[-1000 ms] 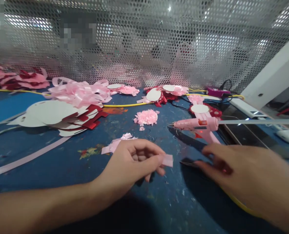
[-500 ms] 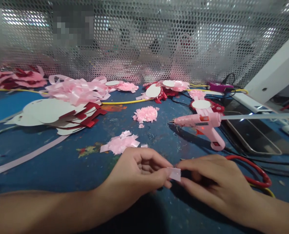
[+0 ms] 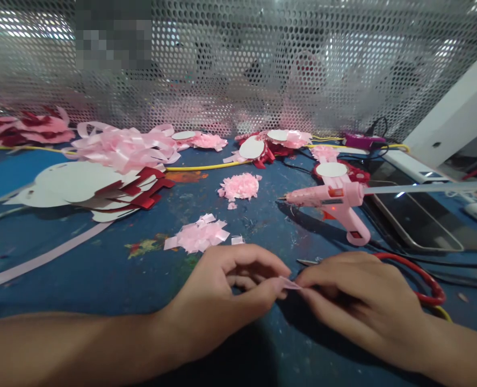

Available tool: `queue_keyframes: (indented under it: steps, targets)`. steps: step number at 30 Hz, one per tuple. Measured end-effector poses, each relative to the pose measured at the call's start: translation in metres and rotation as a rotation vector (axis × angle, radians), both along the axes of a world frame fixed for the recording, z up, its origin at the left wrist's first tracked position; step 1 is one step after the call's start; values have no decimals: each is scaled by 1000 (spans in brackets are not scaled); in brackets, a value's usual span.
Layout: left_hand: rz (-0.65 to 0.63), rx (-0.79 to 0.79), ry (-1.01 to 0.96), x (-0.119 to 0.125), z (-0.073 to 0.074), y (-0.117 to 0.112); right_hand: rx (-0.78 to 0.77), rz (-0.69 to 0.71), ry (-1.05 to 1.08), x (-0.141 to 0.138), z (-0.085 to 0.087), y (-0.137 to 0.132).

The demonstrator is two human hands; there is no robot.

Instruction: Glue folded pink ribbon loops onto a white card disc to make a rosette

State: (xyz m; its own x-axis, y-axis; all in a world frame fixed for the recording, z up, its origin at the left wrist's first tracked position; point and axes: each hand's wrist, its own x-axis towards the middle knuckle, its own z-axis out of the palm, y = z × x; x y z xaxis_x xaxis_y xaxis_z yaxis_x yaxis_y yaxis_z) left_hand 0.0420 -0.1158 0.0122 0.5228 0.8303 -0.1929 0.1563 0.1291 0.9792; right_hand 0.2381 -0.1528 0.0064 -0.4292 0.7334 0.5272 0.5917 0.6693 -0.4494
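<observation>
A: In the head view, what are the hands doing?
B: The left hand (image 3: 238, 295) and the right hand (image 3: 363, 306) are close together, low in the frame; the left thumb and finger pinch one end of a small pink ribbon piece (image 3: 291, 284), right of the bottom middle, and the right fingertips pinch its other end; the piece looks folded thin.
A: What is near the left hand?
B: A pile of cut pink ribbon (image 3: 200, 235) is just above it in the frame; a round pink ruffle (image 3: 240, 186) lies higher up, in the middle.
A: And on the right side?
B: A pink glue gun (image 3: 309, 195) sits on the blue table (image 3: 258, 228), nozzle pointing left; a dark-screened phone (image 3: 416, 212) is near it; a red handle (image 3: 435, 293) curls out beside the right hand, which hides part of it.
A: What about the upper left?
B: Shiny pink ribbon loops (image 3: 129, 148) in a heap; white card shapes (image 3: 73, 180) lie stacked just below, some with red edges.
</observation>
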Motion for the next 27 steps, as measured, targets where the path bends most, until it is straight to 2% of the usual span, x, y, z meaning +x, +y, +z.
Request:
queue_keyframes:
  steps: [4,15,21,27]
  targets:
    - [-27,282,74,-2,-1,2,-37,10,13,1,1,-1]
    - [-38,354,131,0,1,1,3,9,13,-1,0,-1]
    - [-57,485,182,-1,3,-1,68,3,-20,-2,-2,-3]
    - [-105,742,202,-1,2,-3,110,-6,-93,-2,-8,-4]
